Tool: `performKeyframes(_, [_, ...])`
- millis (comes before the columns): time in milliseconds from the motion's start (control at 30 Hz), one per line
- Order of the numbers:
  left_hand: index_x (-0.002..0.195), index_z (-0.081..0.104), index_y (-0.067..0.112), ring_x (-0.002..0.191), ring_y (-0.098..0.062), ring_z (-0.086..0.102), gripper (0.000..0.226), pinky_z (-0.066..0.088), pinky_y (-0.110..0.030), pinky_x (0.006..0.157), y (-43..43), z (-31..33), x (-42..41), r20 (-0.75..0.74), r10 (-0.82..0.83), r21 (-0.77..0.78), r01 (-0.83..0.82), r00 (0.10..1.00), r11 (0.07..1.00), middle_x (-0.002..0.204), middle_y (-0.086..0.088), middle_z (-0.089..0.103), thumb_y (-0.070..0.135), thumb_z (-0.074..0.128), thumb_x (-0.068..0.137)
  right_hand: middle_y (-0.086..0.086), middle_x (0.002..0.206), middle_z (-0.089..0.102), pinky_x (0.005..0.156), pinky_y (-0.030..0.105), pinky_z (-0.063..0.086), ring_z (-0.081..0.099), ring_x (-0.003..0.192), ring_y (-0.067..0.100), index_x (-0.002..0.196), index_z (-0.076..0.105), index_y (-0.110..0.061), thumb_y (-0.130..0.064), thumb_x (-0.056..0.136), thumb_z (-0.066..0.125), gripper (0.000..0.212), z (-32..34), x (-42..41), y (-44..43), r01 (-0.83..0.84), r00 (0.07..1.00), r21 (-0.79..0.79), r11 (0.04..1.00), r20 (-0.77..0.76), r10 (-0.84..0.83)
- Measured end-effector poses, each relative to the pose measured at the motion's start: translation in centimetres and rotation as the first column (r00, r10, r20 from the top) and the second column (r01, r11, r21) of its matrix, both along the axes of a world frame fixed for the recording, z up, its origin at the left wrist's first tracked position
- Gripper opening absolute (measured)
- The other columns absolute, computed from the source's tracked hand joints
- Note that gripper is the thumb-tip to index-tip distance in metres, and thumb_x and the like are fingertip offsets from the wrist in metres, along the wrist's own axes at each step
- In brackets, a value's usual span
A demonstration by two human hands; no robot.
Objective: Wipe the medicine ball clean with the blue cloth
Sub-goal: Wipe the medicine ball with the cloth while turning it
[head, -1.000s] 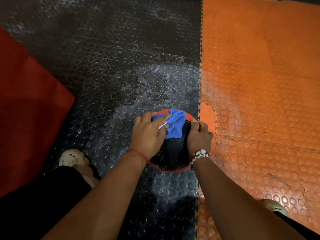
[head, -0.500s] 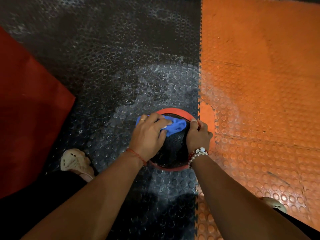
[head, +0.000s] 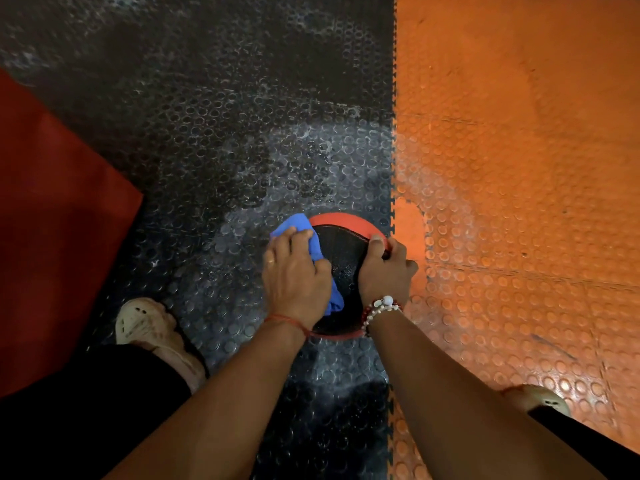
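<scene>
while the round black medicine ball [head: 346, 268] with its red band sits on the floor, just left of the seam between 2 floor coverings, both hands are on it. the left hand [head: 294, 275] has its fingers curled over the crumpled blue cloth [head: 296, 226], gripping it and pressing it against the ball's left side. part of the cloth bunches out past the fingertips on the far side, and a fold shows under the palm on the near side. the right hand [head: 384, 271] is closed on the ball's right edge, with the thumb laid on the red band and the other fingers going down the right side.

a thin red thread [head: 287, 319] circles the left wrist and a ring [head: 270, 261] sits on 1 finger. a bracelet of white and red beads [head: 381, 308] circles the right wrist. under the ball lies black studded rubber flooring [head: 207, 150], scuffed pale around the ball, and orange studded flooring [head: 519, 168] fills the right. a dark red mat [head: 52, 237] lies at the left. a cream perforated sandal [head: 145, 323] stands near left of the ball, and another sandal [head: 543, 400] shows at the near right.
</scene>
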State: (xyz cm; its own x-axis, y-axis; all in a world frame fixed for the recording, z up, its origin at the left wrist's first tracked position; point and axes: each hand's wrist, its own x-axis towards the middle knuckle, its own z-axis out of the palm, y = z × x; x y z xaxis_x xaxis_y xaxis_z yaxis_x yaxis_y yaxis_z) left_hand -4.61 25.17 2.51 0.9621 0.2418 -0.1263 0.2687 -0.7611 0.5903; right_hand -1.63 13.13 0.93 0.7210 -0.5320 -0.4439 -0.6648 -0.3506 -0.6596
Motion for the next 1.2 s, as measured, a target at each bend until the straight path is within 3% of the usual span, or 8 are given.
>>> performKeyframes(200, [0.144, 0.045, 0.021, 0.143, -0.031, 0.022, 0.060, 0.020, -0.042, 0.119, -1.0, -2.0, -0.9, 0.119, 0.032, -0.083, -0.023, 0.992, 0.996, 0.154, -0.004, 0.035, 0.049, 0.034, 0.092, 0.008, 0.134, 0.036, 0.093, 0.048, 0.043, 0.051, 0.111, 0.039, 0.132, 0.040, -0.035, -0.062, 0.085, 0.036, 0.054, -0.4, -0.3, 0.0, 0.025, 1.000, 0.001, 1.000, 0.020, -0.025])
performKeyframes(367, [0.133, 0.058, 0.017, 0.133, -0.025, 0.039, 0.048, 0.028, -0.033, 0.114, 2.5, -3.3, 0.5, 0.238, -0.156, -0.167, 0.199, 0.959, 0.966, 0.143, -0.005, 0.047, 0.026, 0.039, 0.091, 0.008, 0.134, 0.036, 0.094, 0.045, 0.039, 0.049, 0.113, 0.037, 0.132, 0.039, -0.032, -0.067, 0.083, 0.039, 0.060, -0.4, -0.7, -0.1, 0.081, 0.996, 0.026, 0.996, 0.022, -0.081])
performKeyframes(467, [0.128, 0.062, 0.014, 0.129, -0.019, 0.045, 0.043, 0.026, -0.016, 0.112, 4.1, -3.2, 2.1, 0.175, -0.059, -0.304, 0.111, 0.983, 0.946, 0.137, -0.005, 0.051, 0.011, 0.041, 0.089, 0.008, 0.133, 0.037, 0.093, 0.046, 0.039, 0.049, 0.114, 0.036, 0.132, 0.039, -0.033, -0.067, 0.082, 0.040, 0.061, -0.3, -0.5, 0.3, 0.082, 0.997, 0.029, 0.996, 0.011, -0.083])
performKeyframes(533, [0.123, 0.065, 0.010, 0.125, -0.020, 0.048, 0.044, 0.030, -0.023, 0.112, 3.6, -2.3, 2.6, 0.176, -0.016, -0.293, 0.068, 0.984, 0.954, 0.131, -0.008, 0.055, 0.004, 0.042, 0.086, 0.008, 0.134, 0.037, 0.096, 0.048, 0.040, 0.048, 0.115, 0.036, 0.133, 0.038, -0.034, -0.069, 0.080, 0.040, 0.063, -0.2, -0.1, 0.3, 0.062, 0.998, 0.036, 0.997, 0.008, -0.063])
performKeyframes(667, [0.123, 0.066, 0.008, 0.123, -0.023, 0.046, 0.046, 0.032, -0.024, 0.110, 1.5, -0.9, 2.6, 0.342, -0.418, -0.075, 0.468, 0.842, 0.881, 0.129, -0.010, 0.059, 0.007, 0.041, 0.084, 0.009, 0.135, 0.036, 0.099, 0.046, 0.039, 0.049, 0.116, 0.036, 0.135, 0.038, -0.036, -0.067, 0.080, 0.041, 0.063, -0.3, 0.1, -0.1, 0.052, 0.999, 0.043, 0.998, 0.004, -0.053])
performKeyframes(733, [0.125, 0.065, 0.009, 0.124, -0.026, 0.046, 0.046, 0.034, -0.030, 0.109, 1.6, -1.0, 3.2, 0.331, -0.494, 0.003, 0.523, 0.804, 0.853, 0.131, -0.012, 0.058, 0.011, 0.040, 0.086, 0.009, 0.135, 0.036, 0.098, 0.046, 0.040, 0.050, 0.115, 0.035, 0.135, 0.038, -0.036, -0.067, 0.081, 0.042, 0.063, -0.4, -0.2, -0.1, 0.051, 0.999, 0.045, 0.998, 0.012, -0.052])
performKeyframes(1033, [0.128, 0.061, 0.012, 0.123, -0.021, 0.049, 0.035, 0.029, -0.016, 0.101, 3.2, -1.7, 7.4, -0.011, -0.096, -0.268, 0.090, 0.995, 0.959, 0.132, -0.006, 0.051, 0.010, 0.042, 0.099, 0.008, 0.138, 0.033, 0.096, 0.046, 0.038, 0.047, 0.117, 0.036, 0.136, 0.039, -0.034, -0.065, 0.083, 0.042, 0.061, -0.1, 0.0, -0.5, 0.040, 0.999, 0.063, 0.997, 0.020, -0.041])
performKeyframes(1200, [0.120, 0.067, 0.007, 0.123, -0.025, 0.047, 0.043, 0.030, -0.021, 0.110, 1.5, -0.9, 3.4, 0.310, -0.422, -0.098, 0.470, 0.852, 0.877, 0.127, -0.011, 0.058, 0.009, 0.040, 0.087, 0.010, 0.135, 0.037, 0.095, 0.043, 0.038, 0.049, 0.116, 0.035, 0.133, 0.042, -0.034, -0.063, 0.084, 0.043, 0.057, -0.3, 0.0, -1.0, 0.038, 0.999, 0.071, 0.997, 0.036, -0.041])
